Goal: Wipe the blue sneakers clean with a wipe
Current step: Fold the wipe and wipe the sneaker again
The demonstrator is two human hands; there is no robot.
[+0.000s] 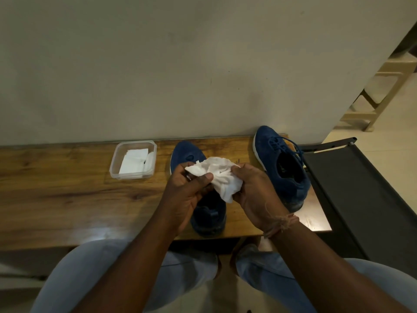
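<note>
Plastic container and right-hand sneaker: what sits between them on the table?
Head view: the other blue sneaker, with both hands holding the crumpled wipe over it; otherwise bare wooden table.

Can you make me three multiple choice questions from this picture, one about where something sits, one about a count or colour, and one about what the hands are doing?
1. Where is the clear plastic container?
A. On the wooden table, left of both sneakers
B. Between the two sneakers
C. On the floor

2. How many blue sneakers are on the table?
A. One
B. Two
C. Three

3. What holds the white wipe?
A. Nothing, it lies on the table
B. The left hand alone
C. Both hands

Answers:
1. A, since the container stands left of the left sneaker and holds folded white sheets.
2. B, as a right sneaker stands beside the left one.
3. C, because the left hand and right hand both pinch the crumpled wipe above the left sneaker.
</note>
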